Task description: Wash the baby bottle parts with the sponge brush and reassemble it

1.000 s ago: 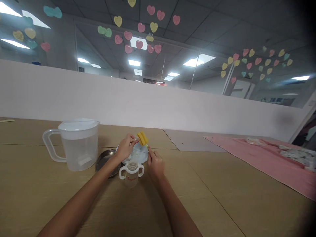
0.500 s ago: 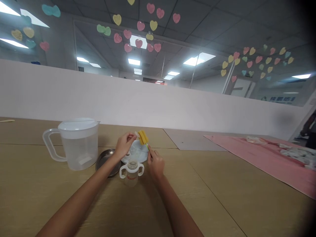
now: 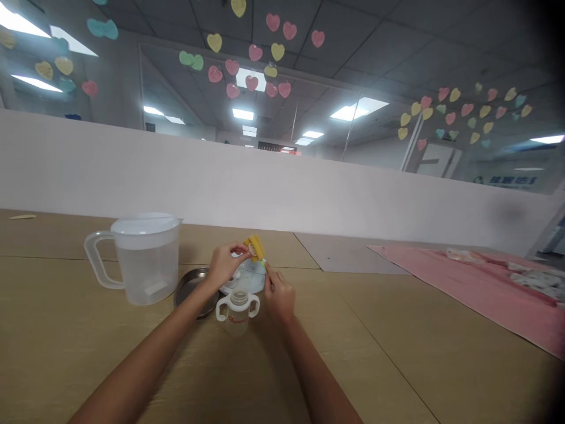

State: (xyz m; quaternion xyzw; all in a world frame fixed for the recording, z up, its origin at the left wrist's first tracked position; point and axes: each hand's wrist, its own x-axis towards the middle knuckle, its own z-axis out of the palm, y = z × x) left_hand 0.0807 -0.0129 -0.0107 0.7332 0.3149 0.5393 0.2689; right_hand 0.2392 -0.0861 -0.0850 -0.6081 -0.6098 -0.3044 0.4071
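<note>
My right hand [image 3: 279, 292] is closed round the thin green-and-white handle of a yellow sponge bottle brush [image 3: 256, 247], its head tilted up to the left. Pinched in the fingertips of my left hand [image 3: 225, 263] is a small pale bottle part [image 3: 252, 250], pressed against the sponge; its exact kind is too small to tell. Below both hands a clear baby bottle [image 3: 238, 315] with two white handles stands upright and uncapped. Behind it is a white dish [image 3: 253, 284] with clear pieces in it, partly hidden by my hands.
A round metal pan [image 3: 183, 288] lies left of the bottle, partly under my left forearm. Further left stands a lidded plastic jug [image 3: 148, 265]. A pink cloth [image 3: 445, 280] with crumpled items on it covers the right side. A low white wall [image 3: 273, 188] runs behind the table.
My left hand has brought the small pale part in against the yellow sponge; before, it was held just left of it. The view has shifted slightly.
</note>
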